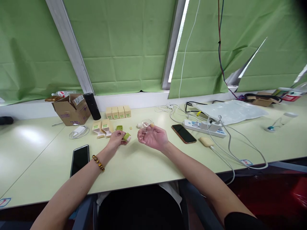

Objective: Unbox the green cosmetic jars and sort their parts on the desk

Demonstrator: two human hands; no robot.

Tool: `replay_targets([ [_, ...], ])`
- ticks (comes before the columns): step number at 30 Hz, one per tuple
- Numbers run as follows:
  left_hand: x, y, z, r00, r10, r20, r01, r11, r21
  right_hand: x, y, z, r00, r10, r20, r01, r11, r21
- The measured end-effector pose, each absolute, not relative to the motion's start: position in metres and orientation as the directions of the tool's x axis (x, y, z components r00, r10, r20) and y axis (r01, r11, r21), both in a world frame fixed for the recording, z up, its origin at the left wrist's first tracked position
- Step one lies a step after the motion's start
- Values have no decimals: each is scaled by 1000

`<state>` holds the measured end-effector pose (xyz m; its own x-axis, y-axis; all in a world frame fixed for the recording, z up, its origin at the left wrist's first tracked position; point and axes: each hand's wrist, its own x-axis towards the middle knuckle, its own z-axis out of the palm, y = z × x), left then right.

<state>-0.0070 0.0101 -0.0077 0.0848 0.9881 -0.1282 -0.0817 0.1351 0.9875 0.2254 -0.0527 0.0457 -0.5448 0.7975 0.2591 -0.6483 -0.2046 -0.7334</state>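
Note:
My left hand (117, 139) is closed on a small green-and-white piece (126, 137), pinched between thumb and fingers just above the table. My right hand (154, 137) is turned palm up, its fingers loosely curled and the thumb held apart; I see nothing clearly gripped in it. Right behind its fingertips is a clear, rounded bulb-like object (146, 123) with a pale end; whether they touch I cannot tell. A small green open case (119, 127) lies beyond my left hand, with a tiny yellowish bit (130, 128) to its right.
Two opened kraft boxes (103, 128) stand left of the green case, with several closed kraft boxes (118, 112) behind. Phones lie at left (80, 158) and right (184, 133). A power strip (203, 128) with trailing cables, a cardboard box (72, 110) and a black cylinder (92, 106) are around.

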Motion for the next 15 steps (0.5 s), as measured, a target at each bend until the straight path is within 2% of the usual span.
replay_targets([
  [4,-7,10,-8,63,990,-127,-75,131,989,223,-52,44,-438,863,252,-631,-96,-769],
  [8,-7,10,-7,49,990,-135,-72,138,988,216,-45,36,-148,941,303,-527,184,-830],
  [11,-7,10,-7,60,990,-129,-76,133,988,212,-42,30,39,914,404,-295,397,-869],
  [15,-7,10,-7,36,992,-120,-70,122,990,214,-44,29,42,835,549,76,545,-835],
])
